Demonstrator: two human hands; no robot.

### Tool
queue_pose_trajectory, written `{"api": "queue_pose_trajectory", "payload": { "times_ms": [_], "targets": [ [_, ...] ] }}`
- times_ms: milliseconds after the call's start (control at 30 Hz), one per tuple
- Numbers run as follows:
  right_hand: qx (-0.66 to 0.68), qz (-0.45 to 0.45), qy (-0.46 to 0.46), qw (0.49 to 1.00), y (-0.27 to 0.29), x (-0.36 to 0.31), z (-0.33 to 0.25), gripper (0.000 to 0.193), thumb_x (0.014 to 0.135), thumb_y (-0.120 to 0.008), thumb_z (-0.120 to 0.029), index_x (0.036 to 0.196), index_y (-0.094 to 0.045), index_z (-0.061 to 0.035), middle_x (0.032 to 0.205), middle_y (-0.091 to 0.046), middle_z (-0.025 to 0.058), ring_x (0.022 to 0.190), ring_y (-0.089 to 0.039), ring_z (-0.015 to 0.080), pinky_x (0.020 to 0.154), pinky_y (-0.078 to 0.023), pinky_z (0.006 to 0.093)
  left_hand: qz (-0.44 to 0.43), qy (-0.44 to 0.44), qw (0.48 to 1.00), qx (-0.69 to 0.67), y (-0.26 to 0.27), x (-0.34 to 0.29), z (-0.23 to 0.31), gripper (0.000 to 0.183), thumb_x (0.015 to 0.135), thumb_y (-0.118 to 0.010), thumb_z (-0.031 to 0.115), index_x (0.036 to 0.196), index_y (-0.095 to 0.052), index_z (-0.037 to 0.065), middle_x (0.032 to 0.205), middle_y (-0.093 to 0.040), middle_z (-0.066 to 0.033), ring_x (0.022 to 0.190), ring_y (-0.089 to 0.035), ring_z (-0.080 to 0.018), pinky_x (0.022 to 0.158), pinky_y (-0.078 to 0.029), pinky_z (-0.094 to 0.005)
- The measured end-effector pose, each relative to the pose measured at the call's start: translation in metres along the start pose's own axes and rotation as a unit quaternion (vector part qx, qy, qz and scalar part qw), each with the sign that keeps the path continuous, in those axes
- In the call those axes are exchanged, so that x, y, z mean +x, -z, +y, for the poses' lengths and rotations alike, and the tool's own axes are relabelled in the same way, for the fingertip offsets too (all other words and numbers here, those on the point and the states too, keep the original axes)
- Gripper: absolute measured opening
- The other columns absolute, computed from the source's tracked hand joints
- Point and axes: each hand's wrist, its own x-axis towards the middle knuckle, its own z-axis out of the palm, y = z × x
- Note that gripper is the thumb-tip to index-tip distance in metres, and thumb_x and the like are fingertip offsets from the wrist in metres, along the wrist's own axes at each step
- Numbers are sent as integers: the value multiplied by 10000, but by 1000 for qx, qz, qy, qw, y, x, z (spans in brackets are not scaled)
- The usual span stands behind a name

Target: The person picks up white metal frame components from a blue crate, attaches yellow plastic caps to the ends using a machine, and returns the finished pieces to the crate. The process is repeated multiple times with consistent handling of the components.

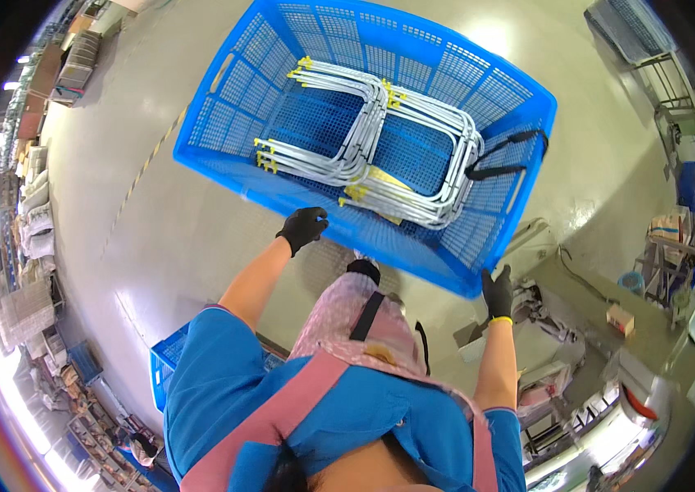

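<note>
A large blue plastic crate (401, 261) with meshed walls stands ahead of me. Two stacks of white U-shaped metal tubes lie inside it: the left stack (360, 135) partly overlaps the right stack (464, 148), and both have yellow tips. My left hand (304, 230), in a black glove, is beside the crate's near wall with its fingers curled and nothing visible in them. At the near right corner, my right hand (497, 293), also black-gloved, has thumb and fingers apart against or just beside the crate; exact contact is unclear.
A black strap (507, 156) hangs over the crate's right end. Behind my left arm is another blue crate (169, 361). Metal machinery (548, 312) and a small cardboard box (620, 320) are to the right. A yellow-black floor line (146, 168) runs on the left.
</note>
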Motion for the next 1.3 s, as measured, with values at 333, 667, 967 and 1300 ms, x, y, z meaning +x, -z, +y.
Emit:
{"api": "queue_pose_trajectory", "payload": {
  "times_ms": [333,667,967,1300],
  "targets": [
    [-135,-75,-158,975,-31,55,16,500,904,-480,-423,1010,-455,65,915,-610,309,852,-596,456,717,-467,514,5,45,981,189,-45,309,-72,486,785,-616,346,1194,-576,86,1163,-602,-171,1078,-572,-321,929,-444,-431],
    [-108,-116,-164,974,-10,54,-28,523,920,-494,-381,1213,-381,37,1029,-603,285,951,-574,469,767,-459,515,238,98,958,126,-134,488,-185,773,770,-604,516,1320,-409,10,1279,-505,-209,1164,-500,-365,957,-416,-426],
    [-54,-125,-119,984,-7,59,-43,479,936,-486,-316,1238,-388,43,1045,-598,276,952,-574,453,781,-457,486,162,113,971,133,-131,491,-180,534,678,-709,401,1086,-587,78,1012,-639,-197,966,-600,-383,830,-491,-454],
    [-189,-93,-137,968,-20,50,-3,652,907,-455,-468,1076,-405,160,812,-609,312,743,-610,451,633,-488,502,18,21,964,264,57,372,-27,434,710,-595,240,1095,-550,46,1026,-626,-220,979,-598,-383,863,-477,-448]
  ]
}}
